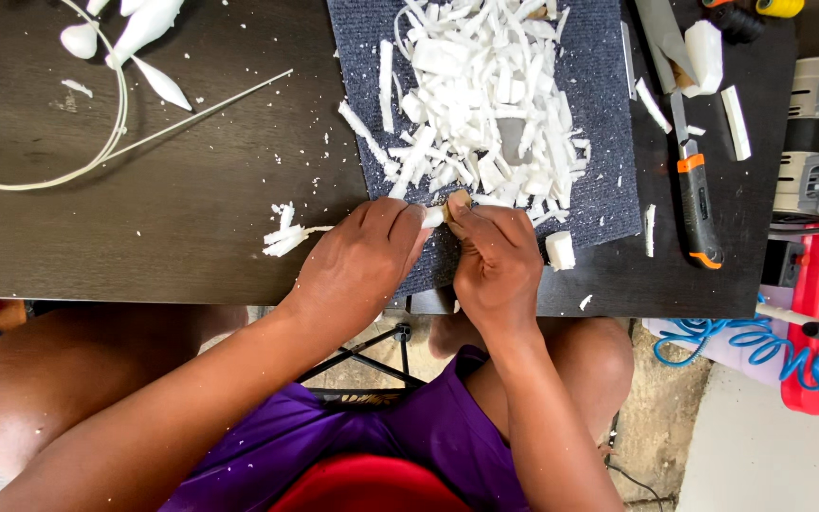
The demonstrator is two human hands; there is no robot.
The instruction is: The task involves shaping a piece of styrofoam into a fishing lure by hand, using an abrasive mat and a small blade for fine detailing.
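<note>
Two hands meet at the near edge of a dark table [172,228], knuckles almost touching. The left hand [357,261] is curled, its fingertips pinching one end of a small white piece [434,217]. The right hand [497,258] is closed too, gripping something tan [458,202] whose tip shows just above the thumb; what it is cannot be told, since the fingers hide the rest. The white piece lies between the two hands, its long axis running roughly from nine to three o'clock, with the left hand on the nine o'clock end and the tan tip touching or nearly touching it from the three o'clock side. Both hands are equally close to it; neither has to reach.

At twelve o'clock from the hands a heap of white shavings [490,104] covers a grey mat [609,142]. A small white block [559,250] sits just beside the right hand at three o'clock. Further toward two o'clock lies a knife with an orange and black handle [697,213], pointing from six to twelve, well apart from the hands, and a larger white chunk [705,55] beyond it. At nine o'clock a few loose white scraps [283,235] lie near the left hand. Toward ten o'clock a thin pale hoop [106,156] and carved white shapes [139,33] rest far off.
</note>
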